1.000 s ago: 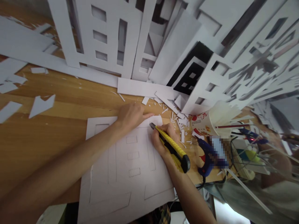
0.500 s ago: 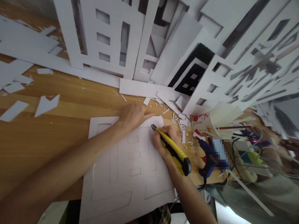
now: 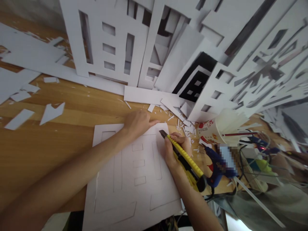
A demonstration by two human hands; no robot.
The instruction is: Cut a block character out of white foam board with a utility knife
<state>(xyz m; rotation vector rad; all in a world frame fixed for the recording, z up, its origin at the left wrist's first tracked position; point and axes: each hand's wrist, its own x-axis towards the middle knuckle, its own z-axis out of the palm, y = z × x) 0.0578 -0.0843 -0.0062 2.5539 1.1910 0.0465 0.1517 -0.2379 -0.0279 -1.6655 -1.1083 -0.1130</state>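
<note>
A white foam board [image 3: 127, 173] with pencilled rectangles and outlines lies on the wooden table, its near end reaching past the edge. My left hand [image 3: 137, 122] presses on the board's far edge, thumb stretched to the right; its other fingers are mostly hidden behind the back of the hand. In my right hand [image 3: 176, 150] is a yellow and black utility knife [image 3: 186, 160], gripped with its blade exposed and pointing away from me. The blade tip is over the board's far right corner, near my left thumb; whether it touches the board I cannot tell.
White cut-out panels [image 3: 108, 64] stand along the back, with a loose strip [image 3: 150, 95] before them. Scraps [image 3: 53, 113] lie left. On the right are a paper cup [image 3: 209, 131] of white sticks, a blue glue gun [image 3: 214, 163] and cables.
My right hand has moved the knife slightly right, away from my left thumb, and more of the blade shows. My left hand still rests at the board's far edge. The view has shifted a little.
</note>
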